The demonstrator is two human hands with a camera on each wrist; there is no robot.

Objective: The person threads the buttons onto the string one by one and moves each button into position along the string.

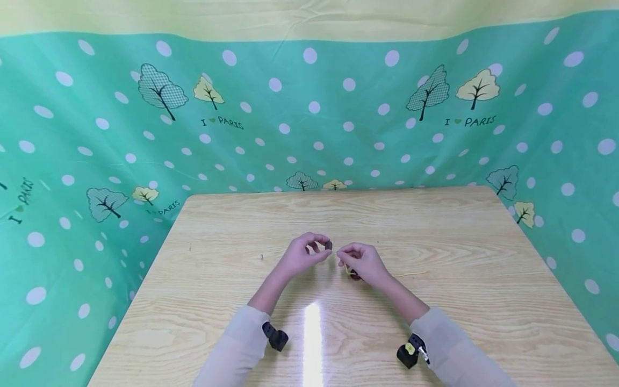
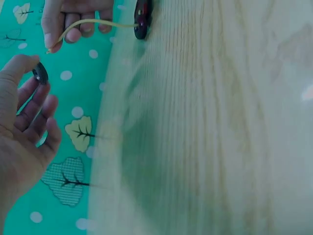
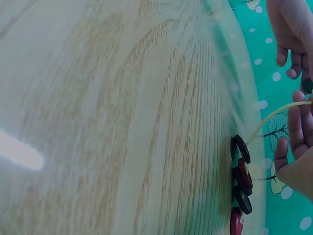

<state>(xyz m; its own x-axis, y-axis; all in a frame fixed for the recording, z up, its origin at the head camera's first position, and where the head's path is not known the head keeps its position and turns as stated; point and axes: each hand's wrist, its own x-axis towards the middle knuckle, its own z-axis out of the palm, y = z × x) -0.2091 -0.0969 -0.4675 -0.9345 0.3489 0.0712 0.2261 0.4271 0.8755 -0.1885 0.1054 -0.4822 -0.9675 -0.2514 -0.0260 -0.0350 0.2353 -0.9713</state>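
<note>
My left hand point(image 1: 301, 255) pinches a dark round button point(image 2: 40, 73) between thumb and index finger, its other fingers loosely bent. Facing it, a short gap away in the head view, my right hand point(image 1: 366, 264) pinches a yellow cord point(image 2: 98, 21) close to its tip. That cord runs down to several dark and red buttons point(image 3: 244, 177), which stand on edge in a row at the table surface. In the head view the right hand partly covers this row, and the cord's other end trails out to the right.
The light wood table point(image 1: 232, 333) carries a tiny dark speck point(image 1: 261, 257) left of the hands. A bright light reflection point(image 1: 313, 344) lies on its near part. Green dotted cloth point(image 1: 314, 107) hangs behind and at both sides.
</note>
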